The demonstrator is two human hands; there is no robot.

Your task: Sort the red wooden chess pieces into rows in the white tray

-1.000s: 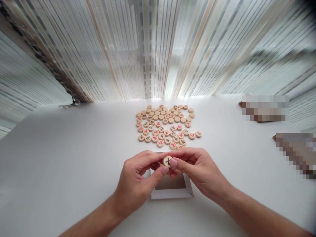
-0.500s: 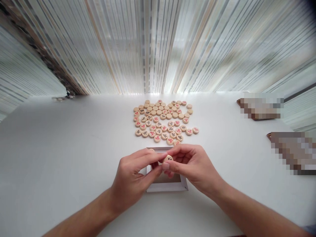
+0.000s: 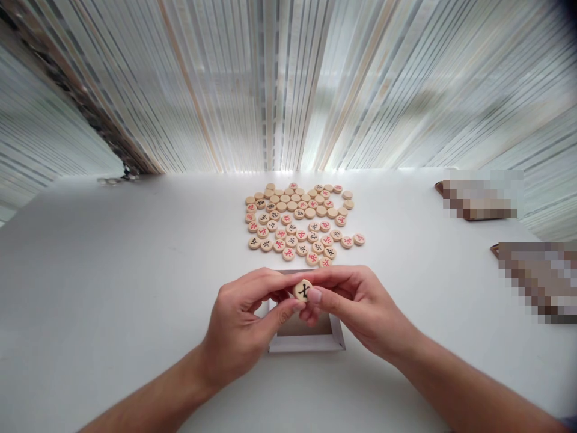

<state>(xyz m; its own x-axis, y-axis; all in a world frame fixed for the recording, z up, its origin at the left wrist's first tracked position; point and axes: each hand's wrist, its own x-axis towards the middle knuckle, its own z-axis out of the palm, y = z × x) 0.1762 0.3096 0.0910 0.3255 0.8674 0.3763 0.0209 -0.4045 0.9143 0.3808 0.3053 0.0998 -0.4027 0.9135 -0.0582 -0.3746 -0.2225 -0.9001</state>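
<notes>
A round wooden xiangqi piece [image 3: 302,291] with a black character is pinched between the fingertips of both hands. My left hand [image 3: 247,313] grips it from the left, its index finger along the top and thumb below. From the right, my right hand [image 3: 354,304] presses its thumb on the piece's face. Beneath the hands lies a shallow white open box [image 3: 309,343] with a brown-grey bottom, its far part hidden by the fingers. Beyond it spreads a cluster of xiangqi pieces [image 3: 301,235], some with red or black characters, others plain side up.
The white table [image 3: 135,288] reaches back to a striped string curtain [image 3: 288,84]. Two brown objects, blurred by pixels, lie at the right: a farther one [image 3: 478,201] and a nearer one [image 3: 536,276]. A dark beaded strand [image 3: 126,171] touches the table's back left.
Both hands have turned the piece, so its black character now faces me more fully. The fingers have shifted slightly around it. The scattered pieces and box stay in place.
</notes>
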